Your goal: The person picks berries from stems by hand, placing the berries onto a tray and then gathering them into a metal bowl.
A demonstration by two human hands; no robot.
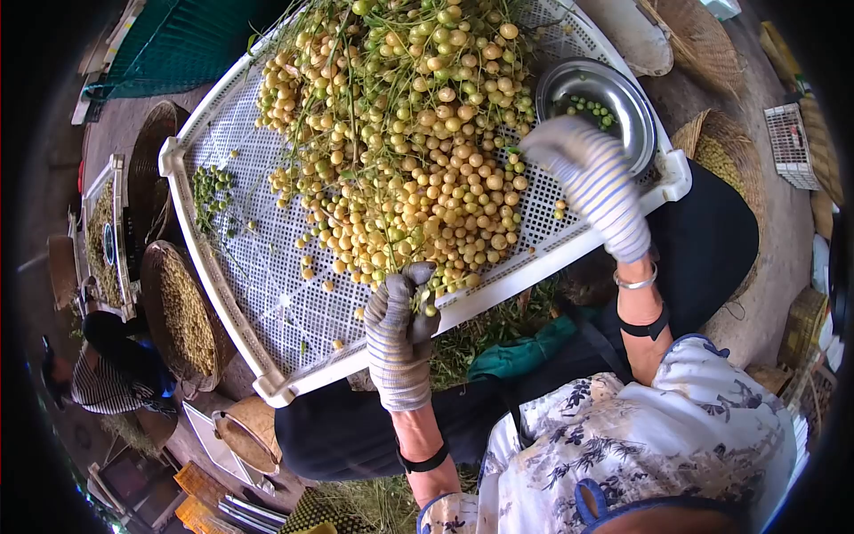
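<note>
A white perforated tray (267, 276) holds a large heap of yellow and green round fruits on thin stems (427, 133). My left hand (400, 329), in a striped grey-tipped glove, is closed on a fruit stem at the tray's near edge, with a few small fruits by the fingers. My right hand (583, 169), gloved too, is over the tray's right side beside the steel bowl (636, 133); motion smears its fingers. Small green fruits (592, 111) lie in the bowl. Another small pile of green fruits (212, 196) sits at the tray's left.
Baskets of fruit stand at the left (187, 311) and right (716, 160). A person (111, 383) in striped clothing sits at the far left near another tray (102, 231). A green basket (169, 44) is at the upper left, a white crate (792, 147) at the right.
</note>
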